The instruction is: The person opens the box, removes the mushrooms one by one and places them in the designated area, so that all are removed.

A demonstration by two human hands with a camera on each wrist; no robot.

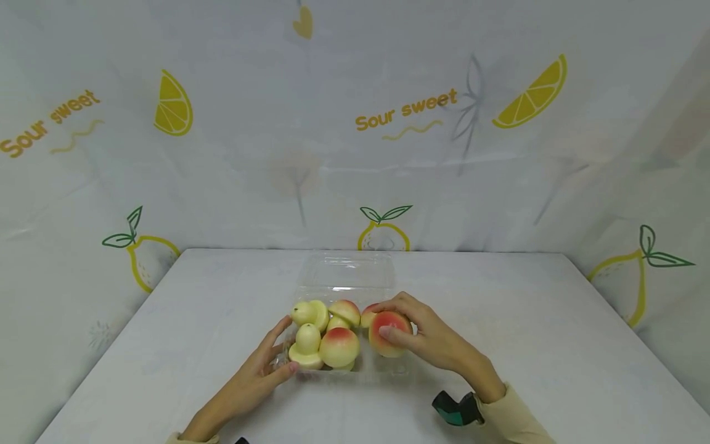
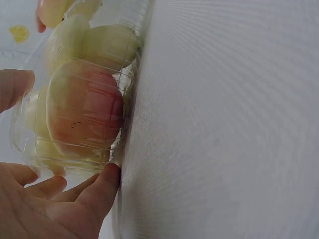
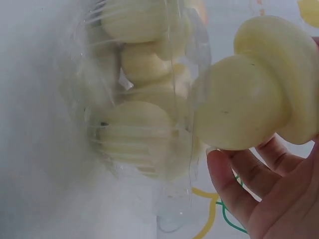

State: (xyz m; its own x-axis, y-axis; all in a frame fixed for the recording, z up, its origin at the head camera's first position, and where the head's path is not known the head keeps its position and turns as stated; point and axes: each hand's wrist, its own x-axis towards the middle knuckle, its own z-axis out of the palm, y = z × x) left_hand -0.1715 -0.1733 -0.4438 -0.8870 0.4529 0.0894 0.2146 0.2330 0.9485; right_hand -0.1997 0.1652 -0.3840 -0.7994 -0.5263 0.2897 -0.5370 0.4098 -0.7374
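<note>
A clear plastic clamshell box (image 1: 383,365) lies with its lid folded back, several pale toy mushrooms with red-flushed caps in its left and middle. Some, like the mushroom (image 1: 307,339) near the left end, lie stem up; another mushroom (image 1: 339,346) shows its cap. My left hand (image 1: 255,373) spans the box's left end, thumb at the front corner and fingers at the side. My right hand (image 1: 427,336) grips a mushroom (image 1: 388,345) by its cap over the box's right part. In the right wrist view this mushroom's stem (image 3: 239,104) points towards the box wall (image 3: 184,99).
The transparent lid (image 1: 346,271) lies behind the box on the white table (image 1: 222,296). A white backdrop (image 1: 249,154) with lemon prints rises at the table's back edge. A dark strap-like device (image 1: 456,408) sits by the right wrist.
</note>
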